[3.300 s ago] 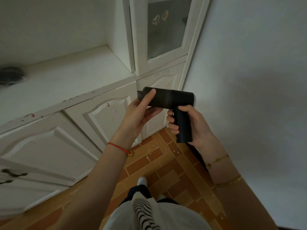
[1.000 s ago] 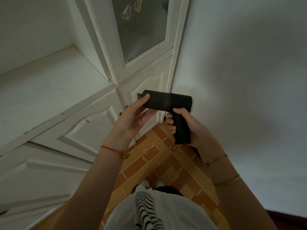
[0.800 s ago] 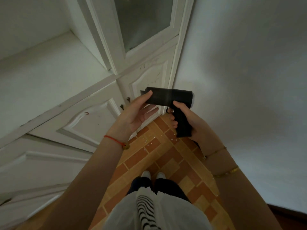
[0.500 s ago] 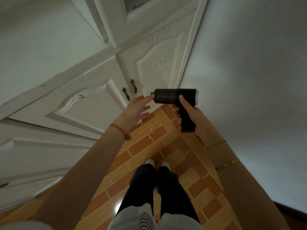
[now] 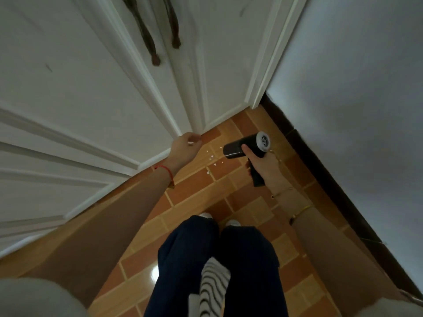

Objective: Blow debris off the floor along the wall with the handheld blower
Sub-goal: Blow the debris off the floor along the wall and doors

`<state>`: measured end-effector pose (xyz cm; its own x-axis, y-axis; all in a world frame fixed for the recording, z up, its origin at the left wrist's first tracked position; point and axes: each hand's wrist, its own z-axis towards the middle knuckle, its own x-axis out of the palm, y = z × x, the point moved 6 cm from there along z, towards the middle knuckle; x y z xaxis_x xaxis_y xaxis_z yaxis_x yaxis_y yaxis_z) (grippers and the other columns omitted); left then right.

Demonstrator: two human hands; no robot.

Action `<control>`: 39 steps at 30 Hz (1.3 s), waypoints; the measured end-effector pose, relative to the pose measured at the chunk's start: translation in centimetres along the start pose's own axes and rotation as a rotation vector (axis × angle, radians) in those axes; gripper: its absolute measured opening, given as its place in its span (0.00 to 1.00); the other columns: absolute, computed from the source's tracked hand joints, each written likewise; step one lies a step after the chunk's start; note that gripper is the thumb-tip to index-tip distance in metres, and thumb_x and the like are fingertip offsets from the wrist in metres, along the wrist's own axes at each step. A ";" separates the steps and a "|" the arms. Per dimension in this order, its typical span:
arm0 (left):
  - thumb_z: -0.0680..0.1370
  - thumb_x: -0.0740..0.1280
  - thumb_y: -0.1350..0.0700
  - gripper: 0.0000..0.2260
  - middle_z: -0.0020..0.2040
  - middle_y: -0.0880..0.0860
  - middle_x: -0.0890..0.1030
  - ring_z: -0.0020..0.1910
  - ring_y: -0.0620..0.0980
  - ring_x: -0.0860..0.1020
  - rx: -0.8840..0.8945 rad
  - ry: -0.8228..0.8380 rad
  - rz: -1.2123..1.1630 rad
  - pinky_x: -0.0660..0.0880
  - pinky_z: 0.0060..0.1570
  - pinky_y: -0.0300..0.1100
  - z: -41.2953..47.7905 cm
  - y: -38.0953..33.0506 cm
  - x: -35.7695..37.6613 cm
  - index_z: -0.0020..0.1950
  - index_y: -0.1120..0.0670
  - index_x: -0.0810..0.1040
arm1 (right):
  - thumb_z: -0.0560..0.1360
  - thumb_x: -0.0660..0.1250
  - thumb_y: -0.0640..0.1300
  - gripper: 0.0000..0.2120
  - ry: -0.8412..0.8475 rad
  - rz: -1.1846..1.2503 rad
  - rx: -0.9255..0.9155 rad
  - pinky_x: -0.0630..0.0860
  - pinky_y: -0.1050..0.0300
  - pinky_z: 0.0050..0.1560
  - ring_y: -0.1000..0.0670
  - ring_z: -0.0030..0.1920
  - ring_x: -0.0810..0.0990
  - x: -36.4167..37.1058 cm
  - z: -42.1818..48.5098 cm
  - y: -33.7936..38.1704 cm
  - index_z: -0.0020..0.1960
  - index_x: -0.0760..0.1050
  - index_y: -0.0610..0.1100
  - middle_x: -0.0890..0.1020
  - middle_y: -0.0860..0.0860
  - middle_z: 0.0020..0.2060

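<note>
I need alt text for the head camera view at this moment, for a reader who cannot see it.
Seen from above, a person's right hand holds a black handheld blower low over an orange tiled floor, nozzle toward small white debris. The left hand reaches empty toward the base of white cabinet doors; a wall with dark baseboard runs on the right.

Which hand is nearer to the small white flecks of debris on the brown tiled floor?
Hard to call. The left hand hangs empty just left of the small white flecks of debris; the right hand grips the black handheld blower, just right of them.
</note>
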<state>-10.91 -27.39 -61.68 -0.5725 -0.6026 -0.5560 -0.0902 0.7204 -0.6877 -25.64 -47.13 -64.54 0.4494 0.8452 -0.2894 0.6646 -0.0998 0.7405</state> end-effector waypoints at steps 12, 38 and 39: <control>0.80 0.64 0.55 0.17 0.65 0.56 0.79 0.64 0.54 0.76 0.154 0.014 0.235 0.71 0.63 0.47 14.8 18.6 12.4 0.68 0.57 0.74 | 0.74 0.72 0.53 0.22 0.045 -0.253 -0.241 0.79 0.52 0.31 0.50 0.22 0.76 8.9 17.9 -13.4 0.43 0.79 0.31 0.82 0.34 0.33; 0.78 0.66 0.57 0.24 0.73 0.56 0.69 0.73 0.57 0.65 0.226 -0.038 0.399 0.66 0.72 0.54 20.9 27.6 20.8 0.74 0.55 0.66 | 0.72 0.73 0.55 0.20 0.092 -0.517 -0.589 0.71 0.72 0.27 0.59 0.26 0.74 16.0 26.9 -18.0 0.51 0.79 0.38 0.76 0.56 0.30; 0.78 0.66 0.57 0.24 0.73 0.56 0.69 0.73 0.57 0.65 0.219 -0.034 0.399 0.66 0.71 0.54 20.9 27.6 20.9 0.74 0.54 0.66 | 0.71 0.73 0.56 0.20 0.114 -0.518 -0.588 0.73 0.70 0.28 0.58 0.25 0.76 16.3 27.0 -18.0 0.51 0.79 0.40 0.76 0.56 0.30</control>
<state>-8.36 -27.32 -102.04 -0.4998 -0.3062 -0.8102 0.3089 0.8109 -0.4970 -14.22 -45.76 -98.98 0.0837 0.7598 -0.6447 0.3340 0.5882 0.7365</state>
